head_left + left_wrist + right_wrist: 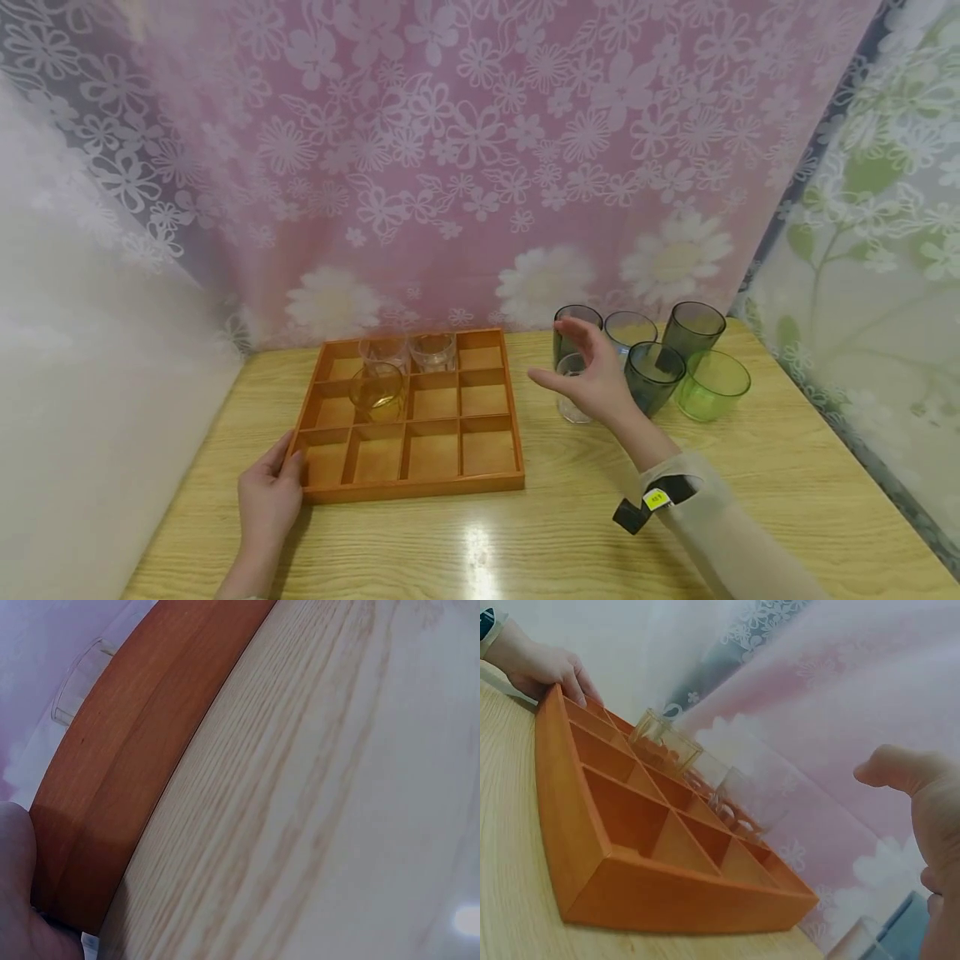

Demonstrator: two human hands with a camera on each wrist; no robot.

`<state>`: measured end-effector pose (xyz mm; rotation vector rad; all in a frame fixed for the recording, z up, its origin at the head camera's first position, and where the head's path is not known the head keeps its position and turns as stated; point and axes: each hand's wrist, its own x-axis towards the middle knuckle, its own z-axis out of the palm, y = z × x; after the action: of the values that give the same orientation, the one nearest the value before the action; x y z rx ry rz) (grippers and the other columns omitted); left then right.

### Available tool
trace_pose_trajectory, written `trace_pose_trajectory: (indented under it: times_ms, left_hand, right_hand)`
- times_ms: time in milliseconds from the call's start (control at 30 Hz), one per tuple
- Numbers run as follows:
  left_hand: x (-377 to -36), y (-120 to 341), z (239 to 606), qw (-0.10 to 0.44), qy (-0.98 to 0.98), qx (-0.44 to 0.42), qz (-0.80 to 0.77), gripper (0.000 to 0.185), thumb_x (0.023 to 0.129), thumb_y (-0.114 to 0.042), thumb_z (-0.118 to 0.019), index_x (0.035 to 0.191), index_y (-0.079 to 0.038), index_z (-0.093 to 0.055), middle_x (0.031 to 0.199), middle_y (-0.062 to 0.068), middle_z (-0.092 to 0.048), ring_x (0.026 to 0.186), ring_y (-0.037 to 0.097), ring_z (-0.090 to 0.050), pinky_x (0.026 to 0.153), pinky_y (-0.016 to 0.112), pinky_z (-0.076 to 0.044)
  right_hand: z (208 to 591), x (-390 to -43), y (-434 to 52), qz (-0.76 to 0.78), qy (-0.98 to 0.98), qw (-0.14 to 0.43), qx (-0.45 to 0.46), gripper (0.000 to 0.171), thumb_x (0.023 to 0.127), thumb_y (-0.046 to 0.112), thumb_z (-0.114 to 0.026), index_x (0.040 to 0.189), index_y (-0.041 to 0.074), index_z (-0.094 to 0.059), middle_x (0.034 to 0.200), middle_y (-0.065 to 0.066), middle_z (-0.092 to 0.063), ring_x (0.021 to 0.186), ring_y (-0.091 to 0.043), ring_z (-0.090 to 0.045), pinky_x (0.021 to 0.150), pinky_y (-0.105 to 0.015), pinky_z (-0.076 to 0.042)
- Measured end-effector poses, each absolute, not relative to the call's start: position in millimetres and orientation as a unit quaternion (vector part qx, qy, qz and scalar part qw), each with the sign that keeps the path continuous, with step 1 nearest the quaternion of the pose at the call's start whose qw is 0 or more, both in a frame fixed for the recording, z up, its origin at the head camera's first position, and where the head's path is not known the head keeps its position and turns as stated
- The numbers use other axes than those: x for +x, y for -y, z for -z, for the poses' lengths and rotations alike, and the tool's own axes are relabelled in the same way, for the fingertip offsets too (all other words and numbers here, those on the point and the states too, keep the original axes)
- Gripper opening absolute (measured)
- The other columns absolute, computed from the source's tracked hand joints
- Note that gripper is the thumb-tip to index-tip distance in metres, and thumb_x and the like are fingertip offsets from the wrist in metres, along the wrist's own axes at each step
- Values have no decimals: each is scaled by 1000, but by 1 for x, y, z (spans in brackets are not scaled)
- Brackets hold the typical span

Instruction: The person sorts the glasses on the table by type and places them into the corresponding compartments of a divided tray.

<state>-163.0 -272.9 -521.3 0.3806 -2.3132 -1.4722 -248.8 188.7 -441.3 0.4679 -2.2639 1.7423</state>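
Head view: the right hand (592,375) hovers right of centre with fingers spread wide, holding nothing, directly over a small clear glass (572,392) that stands upright on the wooden surface (585,517) just beyond the palm. That glass is far nearer this hand than the other, and lies just right of the wooden divided tray (408,487). The left hand (270,496) rests against the tray's lower left corner, fingers fairly straight. The glass is colourless, short and empty (partly hidden by the hand); grey and green tumblers cluster just behind it.

Left wrist view: only the tray's orange wall (127,780) and a sliver of palm (15,892) touching it show.

Right wrist view: the thumb (904,769) stands apart at right, the hand wide; the tray (682,900) lies to the lower left, with clear glasses in its far cells.
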Motion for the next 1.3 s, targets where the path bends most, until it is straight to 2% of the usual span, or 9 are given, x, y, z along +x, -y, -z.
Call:
trace_pose_trajectory:
  times_ms: [200, 533, 800, 967, 1167, 1300]
  left_hand:
    - [-163, 273, 522, 182, 821, 137, 524, 42, 104, 0, -64, 145, 4, -61, 143, 22, -60, 136, 34, -53, 90, 3, -41]
    - [-163, 275, 523, 191, 825, 129, 516, 41, 104, -2, -65, 144, 5, -62, 141, 22, -61, 134, 35, -54, 89, 3, -41]
    - [-163, 274, 523, 185, 824, 134, 518, 41, 104, -3, -64, 144, 4, -62, 142, 22, -60, 136, 34, -52, 90, 3, -41]
    - [-164, 274, 524, 188, 822, 132, 521, 41, 104, -2, -64, 144, 4, -62, 142, 22, -60, 136, 35, -53, 92, 3, -41]
    - [-163, 274, 523, 185, 821, 134, 523, 41, 104, -2, -63, 145, 4, -61, 143, 22, -60, 137, 33, -53, 92, 3, -40]
    - [-162, 274, 521, 179, 819, 135, 529, 42, 105, -1, -62, 146, 4, -60, 145, 22, -58, 137, 33, -52, 92, 4, -41]
  right_hand:
    - [448, -238, -196, -581, 788, 155, 132, 84, 82, 11, -94, 151, -1, -48, 150, -19, -55, 145, -35, -44, 120, -61, -32]
    - [462, -227, -200, -539, 818, 195, 51, 92, 81, 30, -96, 154, 5, -46, 153, -12, -49, 146, -37, -39, 116, -65, -35]
    - [478, -226, -196, -521, 829, 203, 15, 102, 78, 25, -97, 157, 1, -37, 156, -17, -44, 147, -41, -37, 116, -64, -35]
    - [486, -227, -193, -524, 828, 200, -9, 104, 78, 22, -97, 159, 1, -35, 156, -19, -42, 147, -40, -38, 117, -62, -35]
    - [497, -229, -193, -553, 813, 177, -29, 108, 77, 26, -98, 160, -1, -33, 158, -20, -45, 148, -36, -42, 117, -57, -38]
    - [504, -228, -195, -572, 806, 150, -40, 102, 77, 26, -98, 155, -3, -39, 153, -21, -50, 143, -35, -46, 116, -53, -40]
